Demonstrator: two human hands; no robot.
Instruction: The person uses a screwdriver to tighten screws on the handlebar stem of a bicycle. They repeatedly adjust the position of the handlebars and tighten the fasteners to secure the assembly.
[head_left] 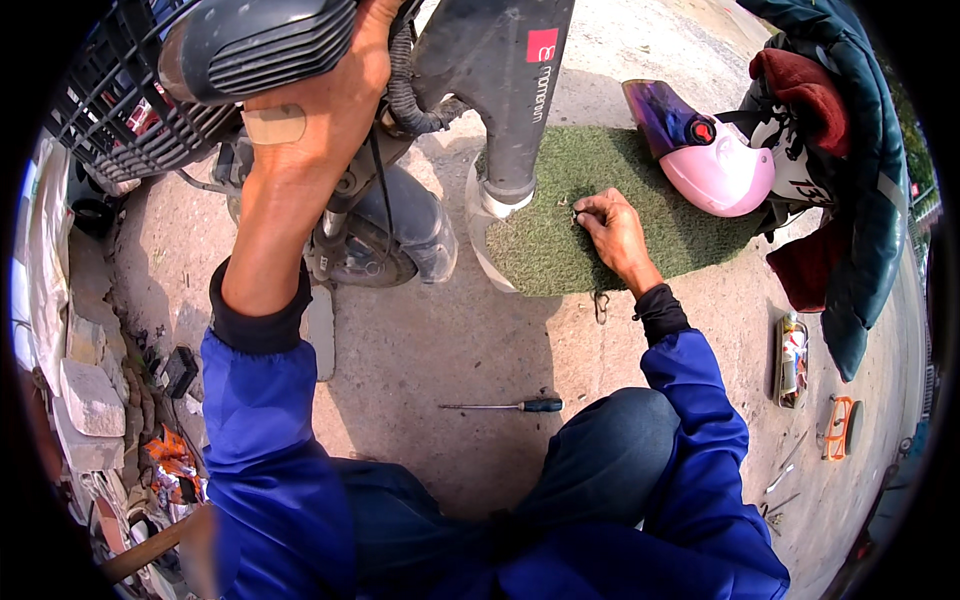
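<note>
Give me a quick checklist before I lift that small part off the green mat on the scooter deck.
1. Left hand steadying the scooter's front housing: ok, palm lies against it.
2. Right hand on the small metal part: ok, fingertips pinch at it.
3. What kind of part it is: cannot tell, too small.
4. Green mat flat on the deck: ok.
5. Screwdriver within reach: ok, on the concrete by the knee.
6. Pink helmet apart from the hand: ok, resting further right on the mat.
</note>
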